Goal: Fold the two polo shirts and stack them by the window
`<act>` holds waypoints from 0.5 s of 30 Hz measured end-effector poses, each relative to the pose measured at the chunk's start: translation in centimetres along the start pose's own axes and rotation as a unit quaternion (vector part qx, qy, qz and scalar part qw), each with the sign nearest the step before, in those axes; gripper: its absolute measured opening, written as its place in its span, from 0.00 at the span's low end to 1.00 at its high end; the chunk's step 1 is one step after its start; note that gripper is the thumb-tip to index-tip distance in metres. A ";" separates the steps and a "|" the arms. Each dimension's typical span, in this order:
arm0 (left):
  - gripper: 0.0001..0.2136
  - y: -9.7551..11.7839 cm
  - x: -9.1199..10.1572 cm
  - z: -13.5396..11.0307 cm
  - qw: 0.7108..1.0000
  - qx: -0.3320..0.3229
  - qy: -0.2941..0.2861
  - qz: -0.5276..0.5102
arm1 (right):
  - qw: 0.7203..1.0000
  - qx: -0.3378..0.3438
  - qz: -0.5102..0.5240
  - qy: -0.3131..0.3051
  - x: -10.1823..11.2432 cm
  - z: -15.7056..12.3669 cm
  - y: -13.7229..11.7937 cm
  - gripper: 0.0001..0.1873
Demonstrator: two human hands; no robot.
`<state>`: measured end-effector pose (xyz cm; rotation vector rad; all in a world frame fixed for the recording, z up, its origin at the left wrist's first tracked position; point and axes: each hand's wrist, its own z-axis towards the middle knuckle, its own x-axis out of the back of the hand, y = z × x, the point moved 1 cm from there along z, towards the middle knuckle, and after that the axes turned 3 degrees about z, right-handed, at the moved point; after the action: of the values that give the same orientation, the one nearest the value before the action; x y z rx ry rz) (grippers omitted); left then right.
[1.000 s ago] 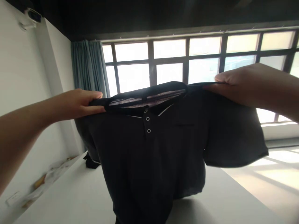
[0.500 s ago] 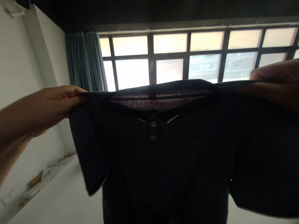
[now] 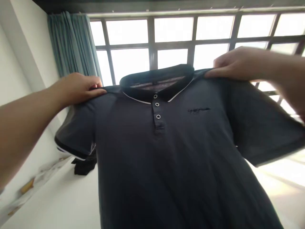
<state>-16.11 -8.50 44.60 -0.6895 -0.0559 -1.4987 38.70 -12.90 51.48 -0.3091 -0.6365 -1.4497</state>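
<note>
The left hand (image 3: 76,87) and right hand (image 3: 234,63) hold a dark polo shirt (image 3: 166,152) up in the air in front of the window (image 3: 128,31), front facing the camera. Each grip is closed on a shoulder, pinching the cloth on either side of the collar (image 3: 157,81). The body hangs down out of view at the bottom, above the white tabletop (image 3: 59,203).

The risks, as I judge them:

- Both pinches take only a thin edge of cloth. If either one slackens, that shoulder would drop and the shirt would swing crooked or slide onto the tabletop.
- The right hand sits higher than the left, so the shirt hangs slightly askew. The right sleeve (image 3: 264,127) flares outward while the left sleeve (image 3: 73,136) droops, and an uneven pull could set a crease or twist across the chest.
- The buttons (image 3: 157,104) appear fastened, so tugging the shoulders apart would strain the placket.
- The hem is hidden, so I cannot tell whether it touches the tabletop. If it drags, it could bunch up.
- A dark cloth (image 3: 83,165) lies on the tabletop just behind the left sleeve. A lowered shirt could land on it and tangle.
- The bright window makes dark folds hard to see.
</note>
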 end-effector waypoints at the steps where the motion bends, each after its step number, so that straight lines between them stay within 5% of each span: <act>1: 0.41 -0.2 -1.9 1.3 0.999 0.002 -0.032 0.006 | 0.998 -0.034 -0.030 -0.039 -1.7 1.1 -1.6 0.41; 4: 0.30 0.7 -9.4 4.3 0.992 -0.004 -0.121 0.032 | 0.991 0.010 -0.006 -0.133 -10.3 3.9 -4.6 0.37; 8: 0.21 6.1 -22.2 3.7 0.963 0.044 -0.265 -0.028 | 0.971 -0.005 -0.014 -0.241 -26.8 3.5 -6.7 0.23; 12: 0.20 14.9 -33.6 -2.1 0.929 0.092 -0.354 -0.053 | 0.939 -0.078 0.022 -0.335 -41.4 -3.5 -10.2 0.29; 15: 0.21 21.2 -39.7 -7.6 0.892 0.098 -0.427 -0.108 | 0.900 -0.098 0.055 -0.421 -48.7 -10.3 -12.3 0.31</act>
<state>-3.72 21.72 12.74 -1.1581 -0.9710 -1.2656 29.06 19.75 13.15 -1.1508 -1.1402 -1.2333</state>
